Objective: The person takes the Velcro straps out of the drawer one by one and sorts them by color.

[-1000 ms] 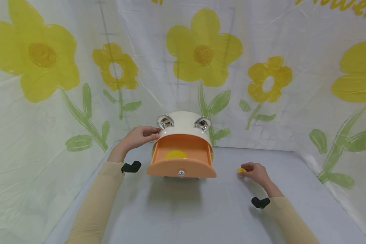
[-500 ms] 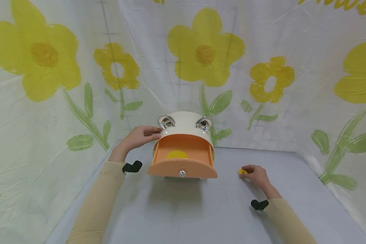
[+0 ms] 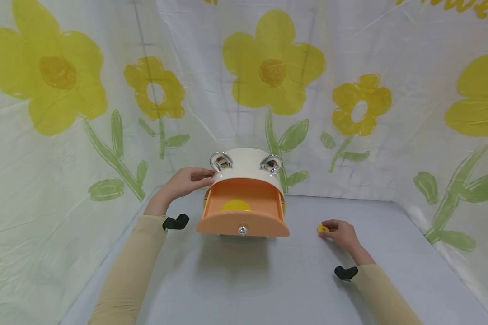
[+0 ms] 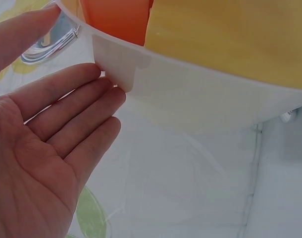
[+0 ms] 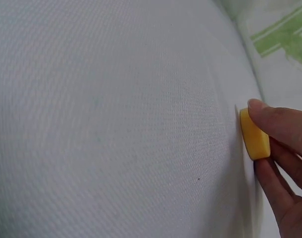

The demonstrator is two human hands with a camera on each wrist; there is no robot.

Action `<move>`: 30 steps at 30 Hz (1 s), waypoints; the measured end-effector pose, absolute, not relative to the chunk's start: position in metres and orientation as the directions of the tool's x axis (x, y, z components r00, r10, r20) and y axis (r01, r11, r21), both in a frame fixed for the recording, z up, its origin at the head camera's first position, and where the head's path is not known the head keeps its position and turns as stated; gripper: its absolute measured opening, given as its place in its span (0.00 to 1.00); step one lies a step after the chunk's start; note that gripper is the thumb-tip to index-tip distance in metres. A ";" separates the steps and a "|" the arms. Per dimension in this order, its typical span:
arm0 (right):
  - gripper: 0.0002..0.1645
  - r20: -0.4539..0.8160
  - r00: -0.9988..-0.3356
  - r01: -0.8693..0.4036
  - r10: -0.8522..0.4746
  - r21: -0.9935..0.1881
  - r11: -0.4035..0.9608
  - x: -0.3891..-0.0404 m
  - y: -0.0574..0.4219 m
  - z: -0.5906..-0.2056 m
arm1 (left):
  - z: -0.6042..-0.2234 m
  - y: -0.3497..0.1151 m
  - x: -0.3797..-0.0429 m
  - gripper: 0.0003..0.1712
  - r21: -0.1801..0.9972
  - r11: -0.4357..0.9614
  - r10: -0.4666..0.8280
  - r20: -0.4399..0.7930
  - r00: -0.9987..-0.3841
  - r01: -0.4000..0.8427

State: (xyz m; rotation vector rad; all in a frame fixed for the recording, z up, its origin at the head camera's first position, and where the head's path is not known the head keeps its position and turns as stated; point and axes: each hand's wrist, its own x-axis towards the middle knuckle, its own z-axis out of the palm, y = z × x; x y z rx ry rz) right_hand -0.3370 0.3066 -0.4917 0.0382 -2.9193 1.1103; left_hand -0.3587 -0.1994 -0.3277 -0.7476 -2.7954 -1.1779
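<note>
A cream box [image 3: 246,162] with two silver rings on top stands in the middle of the table, its orange drawer [image 3: 242,222] pulled out. Inside the drawer lies a flat yellow round thing [image 3: 236,206], partly hidden by the drawer front. My left hand [image 3: 189,182] is at the box's upper left side; in the left wrist view its fingers [image 4: 81,99] are straight, fingertips right at the cream shell. Off to the right of the box, my right hand [image 3: 342,234] pinches a small yellow piece [image 5: 254,135] between thumb and fingers, low over the table.
The table [image 3: 236,289] has a pale grey cloth. Behind and at both sides hangs a white curtain [image 3: 211,131] printed with yellow flowers. A silver knob [image 3: 242,230] sits on the drawer front, which juts out toward me.
My right hand has shifted very slightly toward me with the small yellow piece still pinched. The left hand, box and drawer look unchanged.
</note>
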 end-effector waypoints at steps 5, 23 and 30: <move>0.29 0.024 -0.999 -0.032 -0.022 -0.671 0.741 -0.336 0.309 -0.490 | -0.328 -0.198 -0.360 0.32 0.671 0.599 0.424 0.197 -0.884 0.437; 0.32 0.103 -0.995 -0.065 0.001 -0.640 0.766 -0.323 0.314 -0.470 | -0.308 -0.187 -0.338 0.29 0.675 0.610 0.421 0.167 -0.892 0.414; 0.30 0.179 -0.983 -0.150 -0.047 -0.619 0.771 -0.314 0.307 -0.453 | -0.309 -0.188 -0.339 0.30 0.683 0.600 0.425 0.169 -0.889 0.417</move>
